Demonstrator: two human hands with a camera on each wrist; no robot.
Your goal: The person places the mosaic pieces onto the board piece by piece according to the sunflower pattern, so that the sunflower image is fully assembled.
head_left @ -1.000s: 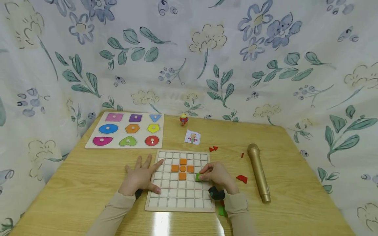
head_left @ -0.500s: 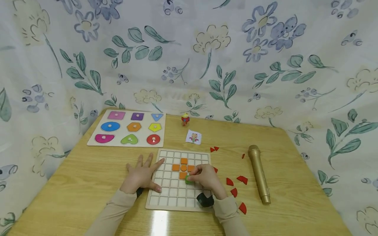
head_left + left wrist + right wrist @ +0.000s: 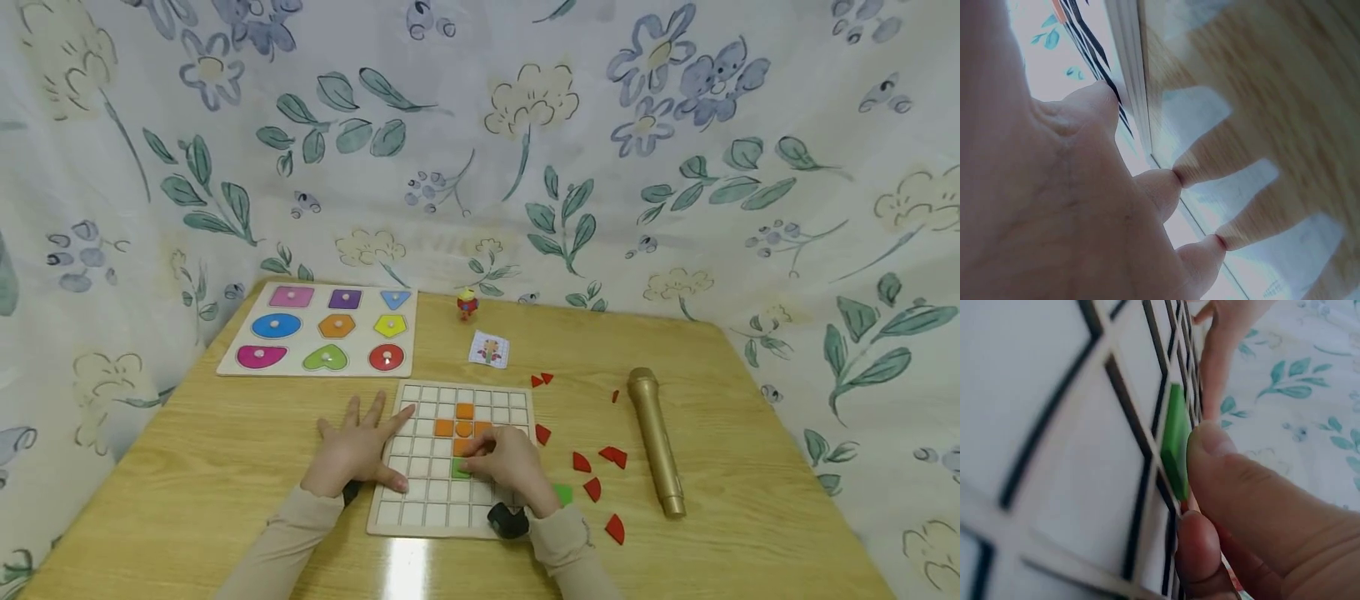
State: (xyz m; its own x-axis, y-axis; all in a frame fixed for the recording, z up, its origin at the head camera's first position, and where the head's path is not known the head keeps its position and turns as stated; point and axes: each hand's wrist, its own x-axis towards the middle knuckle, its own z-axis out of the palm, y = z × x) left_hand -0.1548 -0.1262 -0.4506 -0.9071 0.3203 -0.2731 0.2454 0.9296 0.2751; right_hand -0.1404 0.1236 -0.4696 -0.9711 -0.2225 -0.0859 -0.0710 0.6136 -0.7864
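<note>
- Through my head feed I watched the right hand pinch a green tile between thumb and finger; I could not tell whether the tile was fully seated.
- That tile lay on the grid board, in the square directly below the orange pieces, a cross at 12 o'clock from it.
- At 9 o'clock I had the left hand spread, grasping nothing, its thumb and index finger over the board's edge.
- Another bit of green showed beside the right wrist, near 3 o'clock.
- Red pieces were scattered on the table between 1 and 4 o'clock.
- Beyond them, at 3, I saw a gold microphone.
- Just past 12 lay a picture card, with a small toy figure farther out at 12.
- A shape puzzle sat between 10 and 11.
- Flowered cloth hung behind the table.
</note>
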